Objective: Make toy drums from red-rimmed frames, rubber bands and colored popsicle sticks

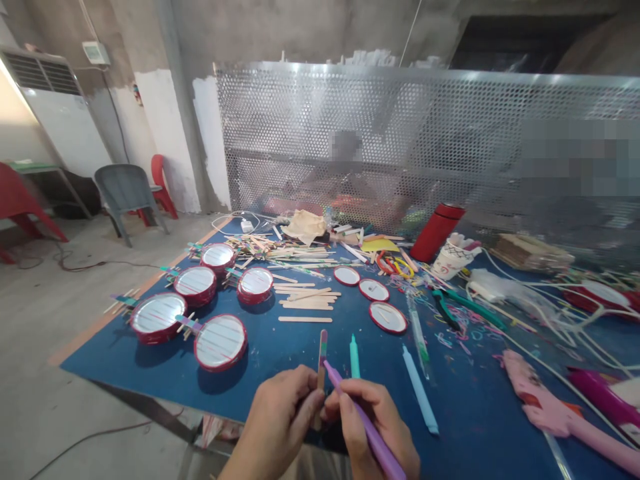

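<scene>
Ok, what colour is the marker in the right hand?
The marker is purple, seen best in the head view.

Toy banjos (220,341): centre left, on the table (285,343)
Loose sticks (306,307): centre
Marker (377,441): bottom centre, in the right hand (386,413)
Flask (434,233): right, beside the cup (450,261)
Glue gun (537,398): lower right

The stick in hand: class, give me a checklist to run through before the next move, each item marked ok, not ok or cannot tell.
1. Left hand grips the stick, roughly upright: ok.
2. Right hand holds the purple marker: ok.
3. Marker tip is at the stick: ok.
4. Stick coloured along its visible length: not ok; bare wood shows below the tip.
5. Teal marker and blue marker capped: cannot tell.
</scene>
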The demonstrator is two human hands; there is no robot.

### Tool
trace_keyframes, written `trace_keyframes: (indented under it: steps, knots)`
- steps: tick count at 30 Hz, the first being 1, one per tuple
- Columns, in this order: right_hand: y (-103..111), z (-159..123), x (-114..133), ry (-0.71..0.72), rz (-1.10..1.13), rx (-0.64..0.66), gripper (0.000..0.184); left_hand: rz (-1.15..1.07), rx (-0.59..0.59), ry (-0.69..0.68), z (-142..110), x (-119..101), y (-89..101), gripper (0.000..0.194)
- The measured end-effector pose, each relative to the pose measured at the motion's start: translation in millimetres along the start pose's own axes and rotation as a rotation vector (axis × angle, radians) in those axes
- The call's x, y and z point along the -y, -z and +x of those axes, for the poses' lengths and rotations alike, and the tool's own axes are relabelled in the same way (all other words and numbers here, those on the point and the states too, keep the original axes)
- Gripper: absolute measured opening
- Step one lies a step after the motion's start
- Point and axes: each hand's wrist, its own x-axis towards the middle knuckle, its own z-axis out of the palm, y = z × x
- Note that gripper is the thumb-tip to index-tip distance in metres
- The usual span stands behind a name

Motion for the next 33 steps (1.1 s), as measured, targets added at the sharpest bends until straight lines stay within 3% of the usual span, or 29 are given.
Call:
trace_keyframes:
  steps: [33]
  knots:
    - [0.5, 0.7, 3.3, -0.045, -0.045, -0.021, 0.019, -0.023, -0.004, 0.001, 0.0, -3.8, 2.7, 0.023]
